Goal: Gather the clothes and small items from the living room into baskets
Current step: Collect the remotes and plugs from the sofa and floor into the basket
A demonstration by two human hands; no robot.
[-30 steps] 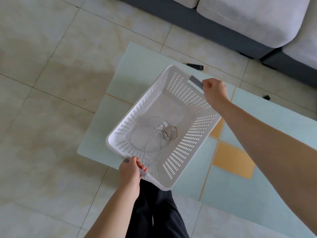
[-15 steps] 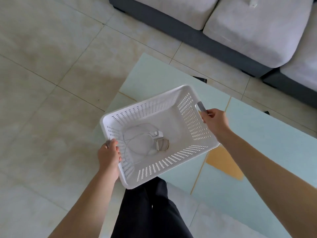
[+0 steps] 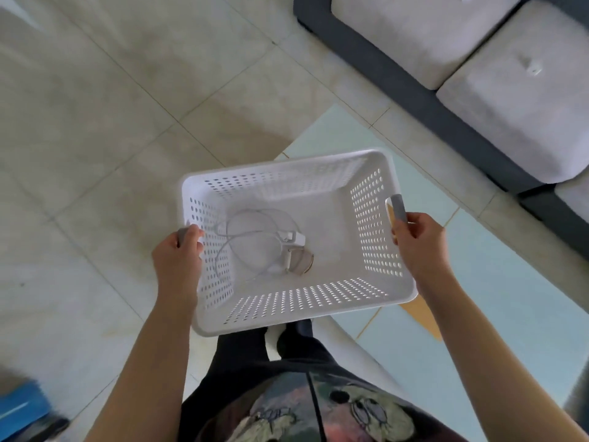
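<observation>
the white basket (image 3: 318, 311) hangs between both hands over the floor. the left hand (image 3: 176, 256) grips its left handle, the right hand (image 3: 417, 242) its right handle. a coiled white cable (image 3: 255, 240) lies inside.

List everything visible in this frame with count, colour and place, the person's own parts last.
basket: one, white, perforated, held up in front of the person, centre
cable: one, white, coiled on the basket floor
charger: one, white, basket floor, at the cable's end
round item: one, brownish, beside the charger; too blurred to identify
handles: two, grey, at the basket's short ends
mat: one, pale green with orange patches, on the floor, right
sofa: one, light grey cushions on a dark base, top right
floor: beige tiles, left
blue object: one, bottom left corner, unclear
left hand: grips the left handle
right hand: grips the right handle
legs: black trousers, below the basket
</observation>
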